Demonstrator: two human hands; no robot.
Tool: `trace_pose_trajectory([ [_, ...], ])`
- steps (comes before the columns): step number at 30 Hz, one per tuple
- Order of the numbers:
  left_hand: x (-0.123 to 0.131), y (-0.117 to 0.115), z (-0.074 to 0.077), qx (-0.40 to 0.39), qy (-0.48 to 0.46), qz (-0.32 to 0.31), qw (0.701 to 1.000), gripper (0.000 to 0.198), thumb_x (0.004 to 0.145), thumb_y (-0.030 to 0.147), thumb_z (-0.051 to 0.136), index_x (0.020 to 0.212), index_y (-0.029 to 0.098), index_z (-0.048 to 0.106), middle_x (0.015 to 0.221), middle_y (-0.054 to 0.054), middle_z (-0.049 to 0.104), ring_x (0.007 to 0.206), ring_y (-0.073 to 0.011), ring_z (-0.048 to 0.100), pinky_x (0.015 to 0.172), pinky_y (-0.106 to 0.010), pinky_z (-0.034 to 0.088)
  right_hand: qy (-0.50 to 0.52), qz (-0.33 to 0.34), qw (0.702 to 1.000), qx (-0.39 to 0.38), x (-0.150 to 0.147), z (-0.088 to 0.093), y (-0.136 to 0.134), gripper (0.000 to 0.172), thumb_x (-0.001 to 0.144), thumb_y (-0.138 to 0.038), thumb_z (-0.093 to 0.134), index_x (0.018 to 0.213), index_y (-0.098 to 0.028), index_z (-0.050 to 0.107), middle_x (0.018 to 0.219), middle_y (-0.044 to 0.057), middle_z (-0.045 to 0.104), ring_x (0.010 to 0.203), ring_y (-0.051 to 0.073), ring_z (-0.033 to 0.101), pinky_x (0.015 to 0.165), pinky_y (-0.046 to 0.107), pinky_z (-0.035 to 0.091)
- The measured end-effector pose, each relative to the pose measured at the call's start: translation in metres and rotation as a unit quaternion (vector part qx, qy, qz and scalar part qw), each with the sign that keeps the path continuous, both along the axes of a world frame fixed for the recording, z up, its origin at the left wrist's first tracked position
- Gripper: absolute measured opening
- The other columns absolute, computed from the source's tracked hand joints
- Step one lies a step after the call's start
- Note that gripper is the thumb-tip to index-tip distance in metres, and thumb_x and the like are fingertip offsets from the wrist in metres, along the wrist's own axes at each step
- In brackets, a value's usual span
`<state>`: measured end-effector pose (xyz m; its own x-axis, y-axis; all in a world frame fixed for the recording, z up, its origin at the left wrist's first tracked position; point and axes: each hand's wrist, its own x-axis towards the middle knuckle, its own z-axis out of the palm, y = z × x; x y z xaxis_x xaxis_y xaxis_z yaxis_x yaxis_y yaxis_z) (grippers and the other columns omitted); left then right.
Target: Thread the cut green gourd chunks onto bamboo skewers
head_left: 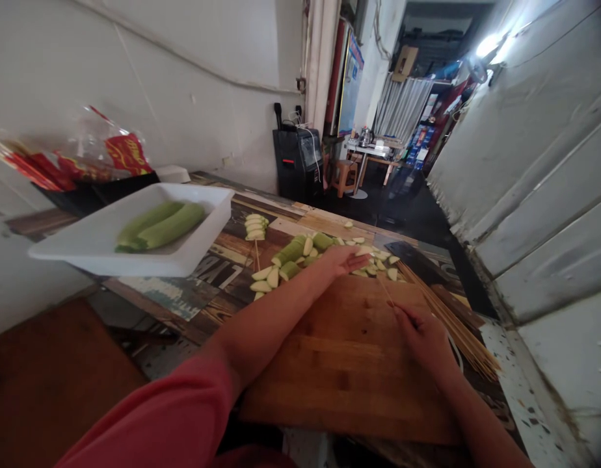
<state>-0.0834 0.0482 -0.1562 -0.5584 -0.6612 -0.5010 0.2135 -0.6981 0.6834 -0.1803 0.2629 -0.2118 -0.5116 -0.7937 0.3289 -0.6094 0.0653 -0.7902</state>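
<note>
My left hand (348, 259) reaches over cut zucchini pieces (378, 261) at the far edge of the wooden cutting board (349, 364). Its fingers are stretched out, and a pale slice shows right by the fingertips; whether they touch it I cannot tell. My right hand (422, 335) is closed on a thin wooden skewer (386, 291), which points up and away above the board. Thicker zucchini chunks (291, 250) lie left of my left hand, some hidden by the forearm. Beyond them, a skewer threaded with zucchini slices (255, 227) lies on the table.
A white plastic tray (203, 257) with two whole zucchini (168, 227) stands at left. A bundle of bare skewers (466, 338) lies right of the board. Behind the tray, a black container (110, 192) holds red packets. A black speaker-like box (300, 162) stands past the table.
</note>
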Motion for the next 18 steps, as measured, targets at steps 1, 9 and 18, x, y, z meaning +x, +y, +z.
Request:
trace_pose_trajectory([
  [1, 0.0, 0.001, 0.001, 0.004, 0.001, 0.001, 1.0, 0.012, 0.1, 0.0, 0.056, 0.107, 0.006, 0.064, 0.108, -0.019, 0.076, 0.097, -0.0228, 0.08, 0.098, -0.037, 0.064, 0.0, 0.001, 1.0, -0.005, 0.0, -0.001, 0.0, 0.034, 0.085, -0.046, 0.055, 0.089, -0.027, 0.083, 0.1, 0.008, 0.083, 0.096, 0.031, 0.079, 0.089, 0.047, 0.063],
  [9, 0.0, 0.008, 0.008, 0.002, -0.01, 0.01, 1.0, 0.016, 0.1, -0.001, 0.054, 0.109, 0.008, 0.063, 0.097, -0.013, 0.076, 0.085, -0.0202, 0.08, 0.089, -0.036, 0.066, 0.01, 0.009, 0.999, -0.04, -0.003, -0.008, -0.001, 0.036, 0.086, -0.047, 0.058, 0.094, -0.025, 0.085, 0.099, 0.01, 0.083, 0.094, 0.032, 0.08, 0.085, 0.048, 0.065],
  [18, 0.0, 0.019, 0.018, -0.03, -0.024, 0.003, 0.999, 0.015, 0.1, -0.002, 0.051, 0.101, 0.01, 0.06, 0.074, -0.004, 0.069, 0.063, -0.0148, 0.074, 0.078, -0.03, 0.065, 0.017, 0.008, 0.999, -0.033, -0.003, -0.005, -0.001, 0.039, 0.087, -0.049, 0.054, 0.09, -0.023, 0.083, 0.091, 0.012, 0.082, 0.088, 0.03, 0.079, 0.079, 0.044, 0.064],
])
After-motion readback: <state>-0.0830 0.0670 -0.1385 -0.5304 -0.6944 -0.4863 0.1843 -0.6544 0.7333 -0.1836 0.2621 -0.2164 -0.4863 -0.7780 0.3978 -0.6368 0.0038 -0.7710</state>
